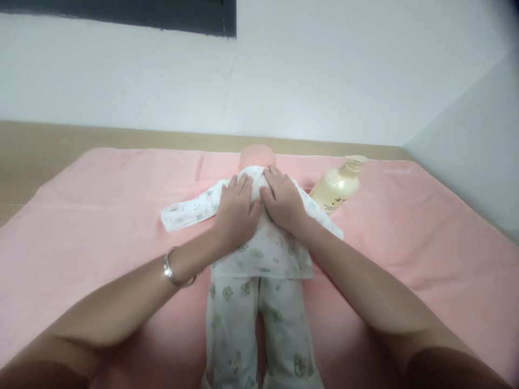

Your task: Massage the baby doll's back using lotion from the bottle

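Wearing white, green-printed pyjamas (263, 263): pink-headed doll (258, 155) | left hand (236, 215), right hand (286, 202): fingers released, flat on its torso

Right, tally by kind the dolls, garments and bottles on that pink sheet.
Dolls: 1, the doll
Garments: 2, the printed top and the printed trousers
Bottles: 1, the pump bottle
Total: 4
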Demonstrator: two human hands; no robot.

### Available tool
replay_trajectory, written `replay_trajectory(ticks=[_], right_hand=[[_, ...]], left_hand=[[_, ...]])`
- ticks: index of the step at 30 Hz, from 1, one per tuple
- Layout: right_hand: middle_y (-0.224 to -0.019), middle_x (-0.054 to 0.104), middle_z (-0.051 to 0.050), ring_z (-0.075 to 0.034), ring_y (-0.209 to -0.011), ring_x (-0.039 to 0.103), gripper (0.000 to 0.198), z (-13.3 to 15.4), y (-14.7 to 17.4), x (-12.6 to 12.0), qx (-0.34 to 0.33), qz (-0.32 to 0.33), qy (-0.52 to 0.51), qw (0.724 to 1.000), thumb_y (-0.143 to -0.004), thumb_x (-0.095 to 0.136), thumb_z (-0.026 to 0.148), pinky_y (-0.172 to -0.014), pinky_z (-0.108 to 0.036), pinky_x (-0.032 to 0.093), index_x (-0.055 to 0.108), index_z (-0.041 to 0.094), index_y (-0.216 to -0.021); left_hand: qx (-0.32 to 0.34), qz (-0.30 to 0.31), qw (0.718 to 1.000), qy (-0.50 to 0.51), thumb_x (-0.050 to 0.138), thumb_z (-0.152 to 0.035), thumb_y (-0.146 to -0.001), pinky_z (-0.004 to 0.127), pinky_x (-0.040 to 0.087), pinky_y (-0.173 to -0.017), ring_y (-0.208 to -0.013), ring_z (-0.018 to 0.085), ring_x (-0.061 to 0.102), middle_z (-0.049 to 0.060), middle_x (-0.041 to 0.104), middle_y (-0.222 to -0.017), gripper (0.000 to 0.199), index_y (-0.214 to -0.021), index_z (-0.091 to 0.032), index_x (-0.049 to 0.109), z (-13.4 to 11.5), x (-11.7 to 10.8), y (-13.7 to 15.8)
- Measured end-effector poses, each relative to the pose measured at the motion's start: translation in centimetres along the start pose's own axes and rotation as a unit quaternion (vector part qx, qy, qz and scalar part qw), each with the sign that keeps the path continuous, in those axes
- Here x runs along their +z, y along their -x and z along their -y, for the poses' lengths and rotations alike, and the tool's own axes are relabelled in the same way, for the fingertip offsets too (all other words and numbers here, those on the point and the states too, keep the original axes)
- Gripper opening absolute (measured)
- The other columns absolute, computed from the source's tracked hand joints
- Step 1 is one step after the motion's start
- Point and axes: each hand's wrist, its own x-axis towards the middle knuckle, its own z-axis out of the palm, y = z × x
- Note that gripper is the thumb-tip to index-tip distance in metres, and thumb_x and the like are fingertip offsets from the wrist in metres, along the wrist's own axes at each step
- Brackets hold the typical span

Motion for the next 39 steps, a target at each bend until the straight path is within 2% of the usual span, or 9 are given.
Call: replay_trajectory(ticks=[3,7,10,15,20,30,34,39], right_hand=[[-0.148,0.049,-0.022,-0.034,-0.14,0.044,0.056,0.7,0.9,0.0,-0.022,-0.025,0.036,0.999,-0.098,0.028,0.025,-0.119,-0.056,0.034,0.049,-0.002,-0.143],[-0.146,0.051,-0.02,-0.035,-0.14,0.044,0.052,3.2,3.2,0.0,-0.089,-0.056,0.075,0.992,-0.101,0.03,0.026,-0.12,-0.052,0.035,0.056,0.0,-0.138],[-0.147,0.052,-0.017,-0.032,-0.144,0.04,0.049,4.3,4.2,-0.1,-0.128,-0.054,0.059,0.989,-0.101,0.032,0.024,-0.124,-0.049,0.031,0.059,0.001,-0.135],[-0.15,0.049,-0.01,-0.026,-0.146,0.038,0.049,2.6,2.2,-0.3,-0.131,-0.002,-0.01,0.991,-0.096,0.035,0.022,-0.126,-0.051,0.026,0.059,0.009,-0.137],[-0.156,0.039,-0.014,-0.031,-0.149,0.032,0.055,0.4,0.0,-0.4,-0.079,0.03,-0.019,0.996,-0.097,0.034,0.028,-0.123,-0.058,0.025,0.05,0.007,-0.145],[-0.156,0.039,-0.015,-0.03,-0.149,0.033,0.054,0.7,0.2,-0.4,-0.074,0.028,-0.006,0.997,-0.098,0.033,0.027,-0.123,-0.055,0.026,0.05,0.007,-0.145],[-0.156,0.039,-0.016,-0.032,-0.147,0.035,0.054,0.5,0.0,-0.9,-0.093,0.047,0.028,0.994,-0.1,0.031,0.027,-0.122,-0.054,0.031,0.048,0.004,-0.146],[-0.152,0.044,-0.018,-0.032,-0.145,0.038,0.053,0.0,-0.5,-1.8,-0.149,0.073,0.077,0.983,-0.101,0.034,0.027,-0.121,-0.049,0.035,0.048,0.003,-0.146]], left_hand=[[0.018,0.014,1.0,0.014,0.027,-0.031,-0.096,0.058,0.014,-0.129,-0.156,0.03,0.017,0.013,0.026,-0.164,0.061,-0.152,-0.008,0.034,-0.1,0.2,0.3],[0.001,-0.013,0.997,0.08,0.022,-0.033,-0.098,0.051,0.016,-0.131,-0.153,0.025,0.028,0.009,0.037,-0.16,0.057,-0.148,-0.013,0.042,1.6,0.3,-1.2],[-0.006,-0.032,0.993,0.117,0.021,-0.036,-0.098,0.047,0.018,-0.131,-0.15,0.022,0.034,0.01,0.043,-0.157,0.058,-0.143,-0.012,0.048,2.7,0.5,-2.1],[0.01,-0.057,0.991,0.123,0.022,-0.037,-0.098,0.047,0.023,-0.13,-0.145,0.021,0.041,0.008,0.05,-0.152,0.055,-0.138,-0.015,0.053,2.8,0.5,-2.0],[0.009,-0.053,0.993,0.106,0.029,-0.038,-0.096,0.048,0.022,-0.129,-0.145,0.023,0.041,0.007,0.05,-0.152,0.056,-0.141,-0.014,0.052,2.6,0.3,-1.8],[-0.017,-0.065,0.993,0.099,0.035,-0.038,-0.094,0.045,0.026,-0.129,-0.143,0.023,0.043,0.007,0.051,-0.15,0.054,-0.14,-0.015,0.054,2.2,0.1,-1.6],[-0.03,-0.072,0.993,0.084,0.035,-0.032,-0.094,0.049,0.032,-0.126,-0.141,0.025,0.046,0.009,0.054,-0.147,0.051,-0.137,-0.014,0.055,1.4,0.1,-1.1],[-0.022,-0.067,0.997,0.043,0.035,-0.028,-0.093,0.053,0.026,-0.128,-0.15,0.029,0.033,0.013,0.042,-0.156,0.053,-0.142,-0.011,0.049,0.5,0.5,0.1]])
